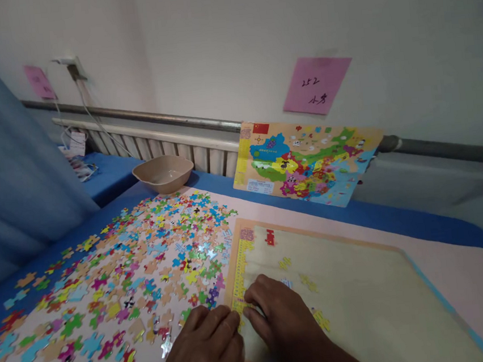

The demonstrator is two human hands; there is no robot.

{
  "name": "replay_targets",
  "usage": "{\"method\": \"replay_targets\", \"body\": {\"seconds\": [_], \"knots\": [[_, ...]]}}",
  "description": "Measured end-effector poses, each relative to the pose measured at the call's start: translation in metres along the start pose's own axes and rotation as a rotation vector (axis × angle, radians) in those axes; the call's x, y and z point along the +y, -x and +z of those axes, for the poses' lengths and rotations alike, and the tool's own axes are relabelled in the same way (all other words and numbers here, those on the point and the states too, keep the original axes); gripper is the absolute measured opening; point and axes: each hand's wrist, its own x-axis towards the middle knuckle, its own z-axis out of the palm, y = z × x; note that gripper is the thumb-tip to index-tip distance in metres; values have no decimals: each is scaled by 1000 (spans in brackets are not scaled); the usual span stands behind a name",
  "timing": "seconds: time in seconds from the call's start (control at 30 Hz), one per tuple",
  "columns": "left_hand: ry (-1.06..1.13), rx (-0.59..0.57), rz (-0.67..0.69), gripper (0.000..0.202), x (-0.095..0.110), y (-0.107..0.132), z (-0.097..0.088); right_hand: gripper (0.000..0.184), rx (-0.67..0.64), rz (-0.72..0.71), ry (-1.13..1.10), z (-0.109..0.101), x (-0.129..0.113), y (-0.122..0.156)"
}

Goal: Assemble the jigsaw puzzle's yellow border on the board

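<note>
Behind the table [433, 222] is a white wall with a radiator [152, 144] low down. A blue cloth and a pale pink mat cover the table. Both hands are down at the near left edge of the puzzle board [364, 300]. The left hand [206, 349] lies low with its fingers close together. The right hand [280, 319] is bent, with its fingertips down. The tips of both hands meet on the yellow strip [240, 278] of joined pieces along the board's left side. I cannot tell if a piece is pinched under them — the fingers hide it.

The loose pieces [138, 259] lie spread out just left of the board. They look thin, flat and very light, so they would likely slide at a push and could bend if squeezed hard. It seems best to pick one up by its edges, with a thumb and one finger.

A pink note [316, 85] on the wall says "252" — the two hand-written marks under it are hard to read. A map picture [308, 163] with a red flag leans by the radiator, and its print is too small to read. A tan bowl [164, 174] sits behind the pieces.
</note>
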Motion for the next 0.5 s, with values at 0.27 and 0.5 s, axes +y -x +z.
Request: {"method": "replay_targets", "body": {"seconds": [0.27,0.5], "knots": [[26,24,-29,25,0,3,5,19,45,-34,17,1,11,5],[25,17,-43,30,1,3,4,22,83,-72,54,3,17,8]]}}
